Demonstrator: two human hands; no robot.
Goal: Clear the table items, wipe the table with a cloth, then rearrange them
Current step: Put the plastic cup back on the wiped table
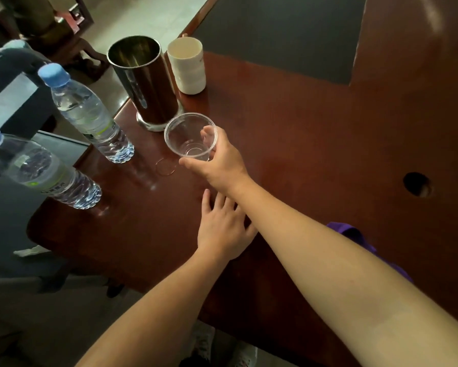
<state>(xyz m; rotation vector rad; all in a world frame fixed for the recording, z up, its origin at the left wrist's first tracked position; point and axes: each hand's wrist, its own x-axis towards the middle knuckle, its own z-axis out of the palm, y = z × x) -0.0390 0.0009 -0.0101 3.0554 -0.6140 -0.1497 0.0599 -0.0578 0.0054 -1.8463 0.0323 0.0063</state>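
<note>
Right hand (222, 160) grips clear cup (190, 136)

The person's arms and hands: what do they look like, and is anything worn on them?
Both forearms are bare, with no sleeves over them. The left hand and the right hand show no gloves, rings, watch or bracelet. A bit of purple fabric shows beside the right arm, possibly clothing.

A clear plastic cup (190, 136) was held tilted above the bench (289, 144), near two upright water bottles (90, 115), a steel canister (143, 80) and a white cup (187, 66).
</note>
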